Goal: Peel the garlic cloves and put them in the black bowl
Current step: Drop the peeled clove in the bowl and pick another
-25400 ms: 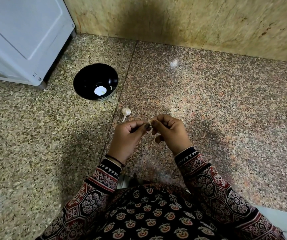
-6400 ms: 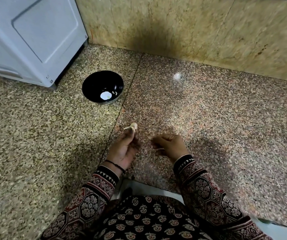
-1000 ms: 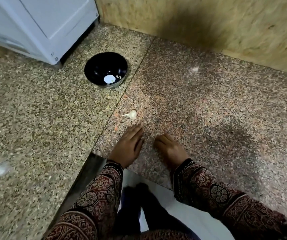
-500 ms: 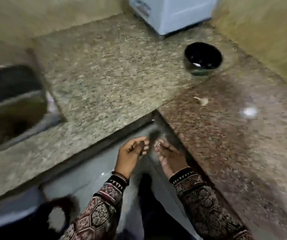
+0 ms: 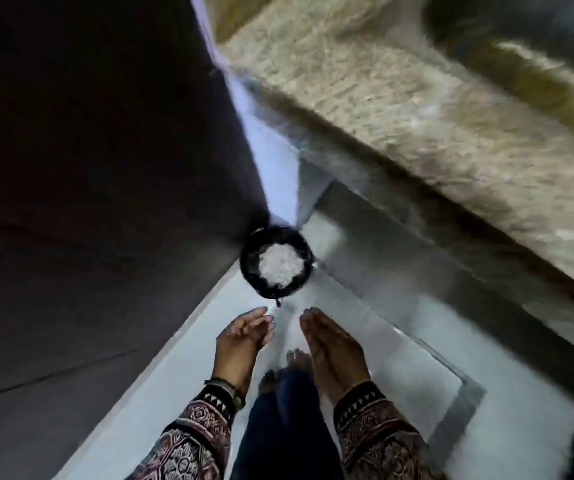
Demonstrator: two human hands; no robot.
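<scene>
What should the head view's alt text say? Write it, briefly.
The left hand and right hand, both open, hang side by side near a round black container of white scraps on a pale floor. A blurred speckled counter crosses the upper right.

no text, label or number can be read on anything here.

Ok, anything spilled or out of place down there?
Nothing clearly spilled. The round black container on the floor holds the white scraps. One small white fleck shows just beyond the left hand, short of the rim; too blurred to say if it is falling.
</scene>
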